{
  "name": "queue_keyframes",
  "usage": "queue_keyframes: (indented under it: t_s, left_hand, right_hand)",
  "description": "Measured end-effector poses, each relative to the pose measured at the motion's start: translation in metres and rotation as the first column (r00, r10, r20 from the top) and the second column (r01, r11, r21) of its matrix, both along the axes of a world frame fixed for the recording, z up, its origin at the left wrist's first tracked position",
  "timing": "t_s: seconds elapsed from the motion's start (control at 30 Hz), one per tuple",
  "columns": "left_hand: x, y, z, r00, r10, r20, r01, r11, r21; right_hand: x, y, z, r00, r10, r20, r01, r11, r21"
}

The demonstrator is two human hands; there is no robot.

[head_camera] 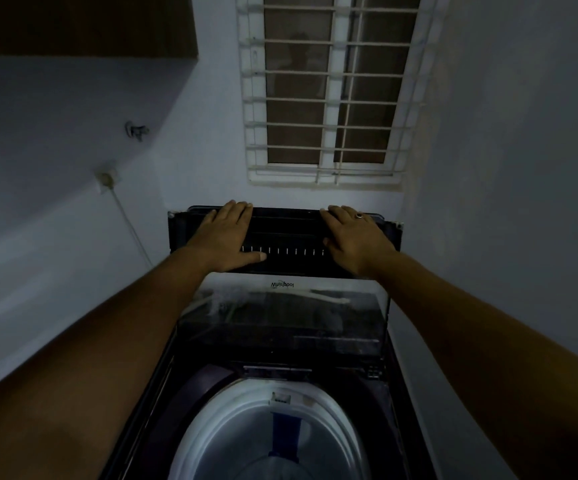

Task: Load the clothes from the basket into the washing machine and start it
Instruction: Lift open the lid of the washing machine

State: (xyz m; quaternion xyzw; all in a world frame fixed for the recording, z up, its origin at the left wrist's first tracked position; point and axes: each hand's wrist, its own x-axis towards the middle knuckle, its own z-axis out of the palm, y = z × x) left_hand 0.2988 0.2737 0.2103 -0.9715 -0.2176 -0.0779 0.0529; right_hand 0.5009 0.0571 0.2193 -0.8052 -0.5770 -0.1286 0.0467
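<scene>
Reaches both bare arms forward over the top-loading washing machine (381,386), which fills the lower centre of the frame. Rests the left hand (226,233) flat on the left part of the raised lid (287,233), on its dark upper panel, with fingers straight and close together and the thumb spread along a row of small white marks. Grips nothing with it, only presses. Rests the right hand (353,237) in the same way on the right part of that panel, open and flat, with a ring (359,215) on one finger.

Below the hands, shows the clear lower half of the lid with a brand word on it, and under that the open drum (318,407) with a white rim at the bottom centre and a blue strip (285,434) inside.

Behind the machine, shows a barred window (329,91) at upper centre, a dark cabinet (79,26) at upper left, and a socket (107,178) with a cable (131,223) on the left wall.
</scene>
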Motion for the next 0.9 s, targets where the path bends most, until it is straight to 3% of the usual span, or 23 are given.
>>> queue_keyframes:
  t_s: [0.57, 0.77, 0.9]
  left_hand:
    - [0.018, 0.006, -0.004, 0.997, 0.037, -0.069, -0.039, 0.999, -0.027]
    - [-0.021, -0.021, -0.010, 1.000, -0.001, -0.005, 0.001, 0.999, -0.046]
    - [-0.062, -0.046, -0.033, 0.998, -0.065, -0.002, 0.064, 0.991, -0.113]
  right_hand:
    - [0.021, 0.018, -0.012, 0.999, -0.032, 0.010, 0.032, 0.995, -0.096]
    - [-0.009, -0.014, -0.014, 0.999, -0.044, 0.030, 0.045, 0.997, -0.067]
    - [-0.044, -0.052, -0.040, 0.995, -0.083, -0.055, 0.077, 0.992, -0.101]
